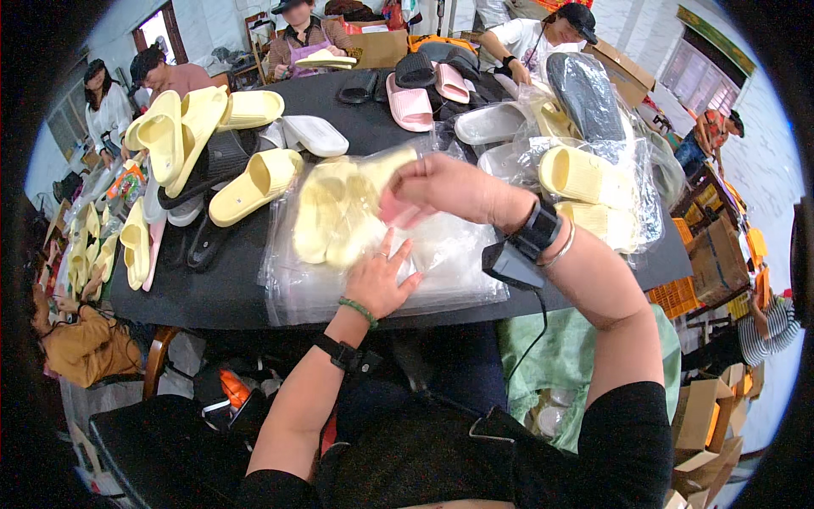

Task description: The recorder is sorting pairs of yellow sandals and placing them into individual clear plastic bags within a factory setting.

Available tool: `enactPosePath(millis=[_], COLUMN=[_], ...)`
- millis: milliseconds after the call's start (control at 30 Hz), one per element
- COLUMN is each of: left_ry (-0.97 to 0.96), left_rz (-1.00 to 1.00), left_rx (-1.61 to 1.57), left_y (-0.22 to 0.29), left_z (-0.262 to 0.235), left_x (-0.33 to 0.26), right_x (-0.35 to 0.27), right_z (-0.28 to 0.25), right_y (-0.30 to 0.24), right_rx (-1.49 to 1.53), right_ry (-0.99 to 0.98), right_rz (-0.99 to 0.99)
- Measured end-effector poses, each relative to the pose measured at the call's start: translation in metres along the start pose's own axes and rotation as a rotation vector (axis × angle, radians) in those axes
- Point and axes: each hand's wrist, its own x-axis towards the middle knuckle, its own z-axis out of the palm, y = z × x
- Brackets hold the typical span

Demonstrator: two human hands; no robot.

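A pair of pale yellow slippers (326, 225) lies inside a clear plastic bag (284, 284) in front of me, on a stack of flat clear bags (462, 276). My left hand (379, 284) rests on the bag's near side, fingers spread and palm down. Over the bag's right part, my right hand (445, 191) is bent at the wrist with its fingers curled together. A blurred pinkish patch (398, 210) shows just under those fingers; what they pinch is too smeared to name.
Loose yellow slippers (259, 188) and black and grey ones are heaped left on the dark table (203, 297). Pink slippers (409, 103) lie at the back. Bagged yellow slippers (585, 174) and a bagged black slipper (585, 93) pile up right. Several people work around the table.
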Motion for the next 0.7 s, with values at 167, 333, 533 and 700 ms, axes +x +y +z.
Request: enactPosePath(millis=[167,333,533,700], left_ry=[-0.097,-0.06,-0.206,-0.103], left_rz=[-0.045,-0.038,-0.128,-0.046], left_rx=[-0.255,-0.251,-0.264,-0.247], left_y=[0.009,-0.004,-0.008,-0.003], left_z=[0.0,0.004,-0.009,0.009], left_x=[0.007,0.001,-0.003,-0.002], right_x=[-0.018,-0.034,-0.004,0.023], right_z=[-0.097,-0.121,-0.134,-0.161], right_y=[0.087,0.128,0.15,0.19], right_rx=[-0.888,-0.948,-0.964,-0.733], right_ry=[-0.18,-0.172,0.23,0.495], right_rz=[0.236,0.636,0.217,-0.037])
